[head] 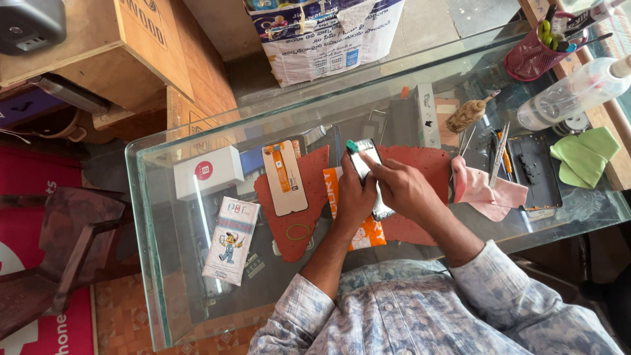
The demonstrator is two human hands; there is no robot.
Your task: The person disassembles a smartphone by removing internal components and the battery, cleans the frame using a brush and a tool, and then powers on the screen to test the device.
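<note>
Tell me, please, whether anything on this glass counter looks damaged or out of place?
The dark phone body at the right lies open, its inside exposed. A clear bottle lies tipped on its side nearby. Nothing looks spilled.

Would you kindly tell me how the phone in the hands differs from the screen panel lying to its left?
The phone is gripped by the left hand and right hand; the screen panel lies untouched on the red mat. The phone shows a dark, glossy face, while the screen panel shows a pale back with an orange strip. Both are slim rectangles.
</note>
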